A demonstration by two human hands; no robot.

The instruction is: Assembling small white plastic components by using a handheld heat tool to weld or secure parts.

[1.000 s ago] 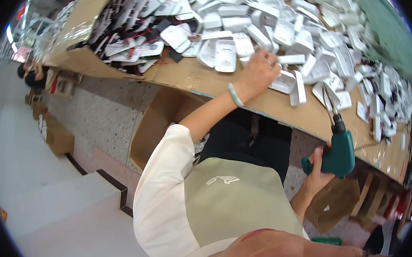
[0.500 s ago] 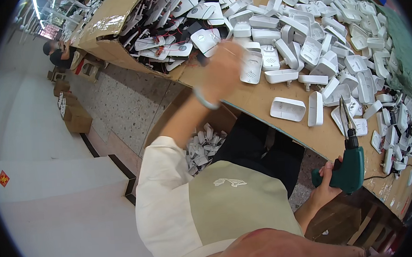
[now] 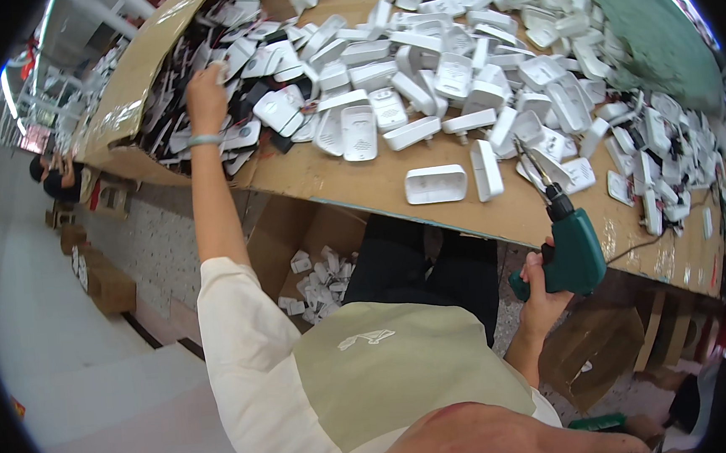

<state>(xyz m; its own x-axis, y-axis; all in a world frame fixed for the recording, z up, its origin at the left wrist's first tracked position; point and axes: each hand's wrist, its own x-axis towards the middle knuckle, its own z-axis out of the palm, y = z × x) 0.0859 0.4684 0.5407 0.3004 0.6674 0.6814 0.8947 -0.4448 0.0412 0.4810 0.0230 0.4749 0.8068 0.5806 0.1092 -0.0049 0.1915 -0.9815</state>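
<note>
The left hand [image 3: 204, 88] closes on a white plastic casing [image 3: 223, 72] among the heaped dark parts [image 3: 191, 112]; the right hand [image 3: 538, 286] grips a green electric screwdriver [image 3: 573, 245].

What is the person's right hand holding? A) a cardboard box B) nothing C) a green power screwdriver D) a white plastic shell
C: the right hand is wrapped around the handle of a green power screwdriver, held at the edge of the table, while the left hand reaches into the pile of white plastic shells.
</note>
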